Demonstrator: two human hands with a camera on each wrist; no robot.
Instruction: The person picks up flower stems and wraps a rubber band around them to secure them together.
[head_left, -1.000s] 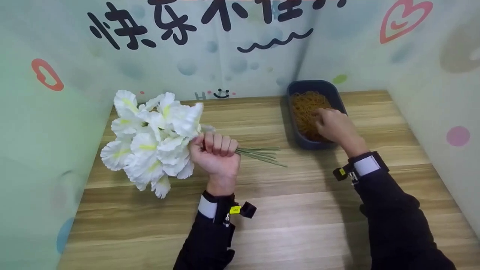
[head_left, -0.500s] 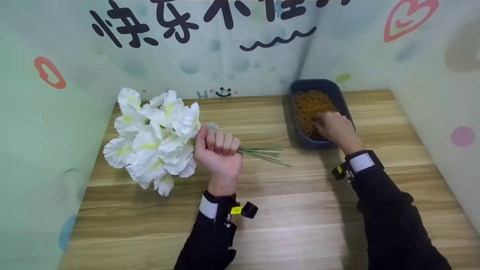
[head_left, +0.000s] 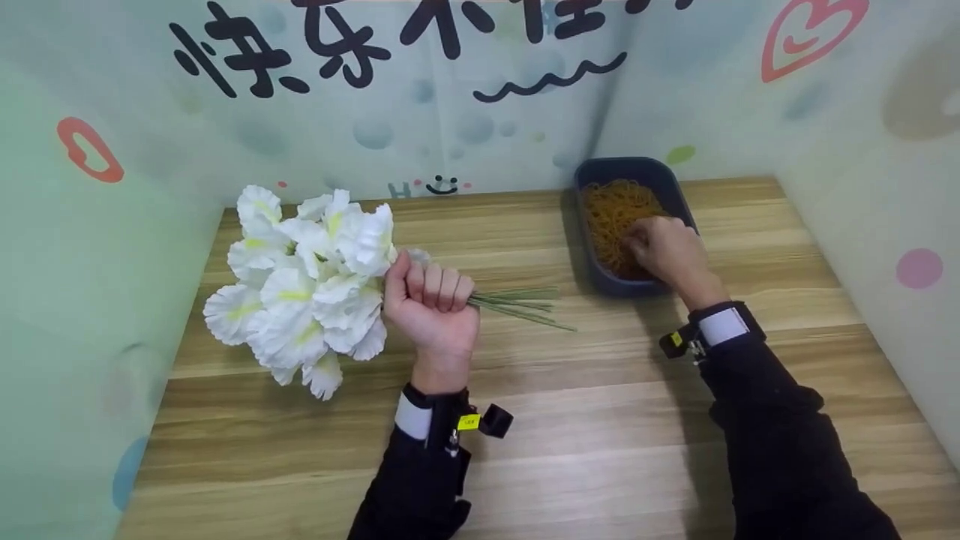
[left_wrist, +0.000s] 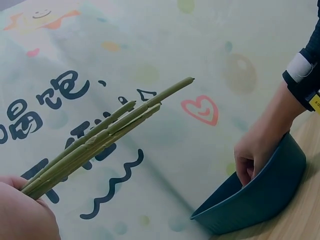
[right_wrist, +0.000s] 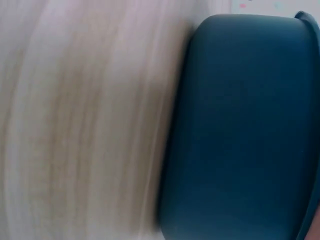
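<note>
My left hand (head_left: 433, 309) grips a bunch of white artificial flowers (head_left: 296, 292) by the stems. The blooms, yellow at the centre, spread out to the left, and green stem ends (left_wrist: 107, 132) stick out past the little finger side. My right hand (head_left: 669, 251) reaches down into a dark blue plastic box (head_left: 679, 191), its fingers curled among thin brown rubber bands (head_left: 615, 214). The fingertips are sunk out of sight, so whether they pinch a band is hidden. In the right wrist view the blue box (right_wrist: 245, 125) fills much of the picture, with only a sliver of hand showing.
A wood-grain table (head_left: 570, 442) lies under everything. Printed cloth walls (head_left: 480, 142) close it in at the back and both sides. The box stands near the back wall. Wrist cameras (head_left: 495, 421) jut from both dark sleeves.
The right hand stays in the box, with its fingers shifting slightly among the rubber bands. The left thumb has straightened up along the stems, and the flowers keep nearly the same place.
</note>
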